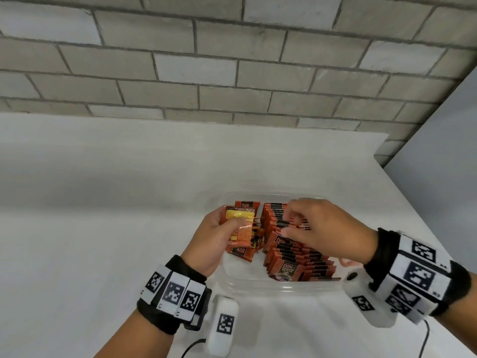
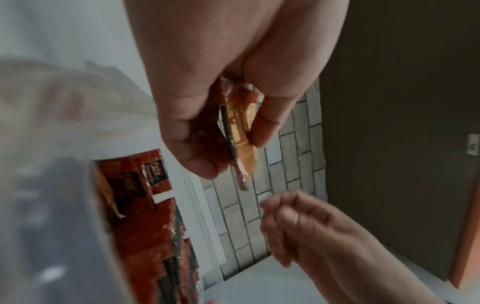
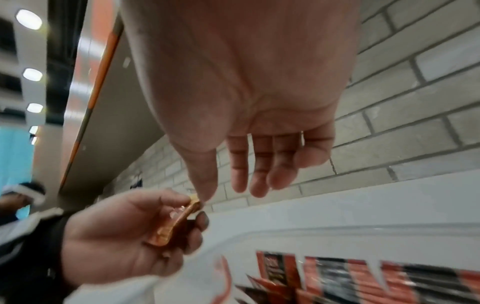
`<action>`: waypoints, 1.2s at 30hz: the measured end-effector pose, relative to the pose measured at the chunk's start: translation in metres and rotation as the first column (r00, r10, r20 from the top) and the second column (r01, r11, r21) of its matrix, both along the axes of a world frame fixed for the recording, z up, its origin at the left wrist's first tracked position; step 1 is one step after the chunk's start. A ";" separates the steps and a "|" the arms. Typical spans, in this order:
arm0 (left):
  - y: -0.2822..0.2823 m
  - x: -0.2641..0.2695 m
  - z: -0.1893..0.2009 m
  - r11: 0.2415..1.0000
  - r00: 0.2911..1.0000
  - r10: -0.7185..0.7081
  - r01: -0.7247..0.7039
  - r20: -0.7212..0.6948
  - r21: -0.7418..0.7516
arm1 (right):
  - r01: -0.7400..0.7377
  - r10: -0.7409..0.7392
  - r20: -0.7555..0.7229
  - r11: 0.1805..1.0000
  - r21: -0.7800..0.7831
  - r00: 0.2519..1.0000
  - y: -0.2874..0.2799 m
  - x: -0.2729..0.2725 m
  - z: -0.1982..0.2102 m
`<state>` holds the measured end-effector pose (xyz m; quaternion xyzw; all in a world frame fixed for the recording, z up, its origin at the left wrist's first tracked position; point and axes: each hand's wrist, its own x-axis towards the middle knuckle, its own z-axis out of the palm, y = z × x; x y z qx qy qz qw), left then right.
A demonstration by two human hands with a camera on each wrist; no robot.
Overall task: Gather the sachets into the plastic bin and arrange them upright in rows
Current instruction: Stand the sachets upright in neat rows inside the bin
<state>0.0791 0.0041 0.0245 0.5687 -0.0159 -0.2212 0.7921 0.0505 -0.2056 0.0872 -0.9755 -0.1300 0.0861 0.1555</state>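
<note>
Front sachet [image 1: 284,271], lower centre of bin: "D2X", "BLACK"
Sachet in left hand's stack [image 1: 238,250], centre: "D2X", upside down
Rear sachet [image 1: 247,204]: "D2X", upside down

Head view: looks forward and down from above the near edge of the white counter [image 1: 129,177], facing the brick wall [image 1: 232,60] along its far edge; both hands and the clear plastic bin [image 1: 258,286] sit low in frame, close.

Left wrist view: looks along the left hand [image 2: 221,82] from very near, rolled sideways, toward the same wall.

Right wrist view: looks out from under the right hand [image 3: 246,92], very near, toward the wall and ceiling lights [image 3: 28,19].

Shared: all three views take in the bin's upright sachets [image 1: 291,257], the wall and the counter; each wrist view also catches the opposite hand.
</note>
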 end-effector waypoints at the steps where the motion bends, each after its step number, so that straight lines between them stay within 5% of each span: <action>1: -0.005 -0.001 0.004 0.999 0.999 -0.038 0.037 0.026 0.017 | 0.015 -0.018 0.024 0.991 0.131 1.000 0.003 0.001 0.004; 7: -0.023 -0.001 0.019 0.989 0.984 -0.144 0.140 0.104 0.046 | 0.000 -0.064 0.123 0.887 0.461 0.990 0.013 -0.001 0.007; 10: -0.021 0.002 0.019 0.994 0.994 -0.105 0.105 0.026 -0.011 | 0.023 -0.154 0.203 0.847 0.531 0.967 0.002 -0.002 0.005; 13: -0.023 0.004 0.021 0.993 0.987 -0.072 0.059 -0.140 -0.099 | -0.064 -0.142 0.408 0.891 0.450 0.902 -0.001 -0.003 0.002; 16: -0.025 0.004 0.023 0.978 0.964 -0.128 0.084 -0.233 -0.191 | -0.174 0.043 0.464 0.954 0.244 0.885 -0.001 -0.009 -0.009; 19: -0.027 0.007 0.018 0.992 0.978 -0.106 0.092 -0.180 -0.083 | -0.198 0.140 0.351 0.971 0.134 0.926 -0.003 -0.012 -0.022; 24: -0.031 0.007 0.018 0.984 0.982 -0.158 0.166 -0.102 0.068 | 0.017 -0.110 0.241 0.934 0.356 0.964 -0.009 -0.006 -0.014; 27: -0.039 0.008 0.022 0.971 0.974 -0.208 0.217 -0.093 0.101 | 0.116 -0.153 0.084 0.934 0.337 0.985 -0.010 0.003 -0.008; 36: -0.047 0.017 0.013 0.956 0.931 -0.117 0.200 -0.345 0.215 | 0.142 -0.085 -0.310 0.976 0.167 0.947 -0.021 -0.014 -0.024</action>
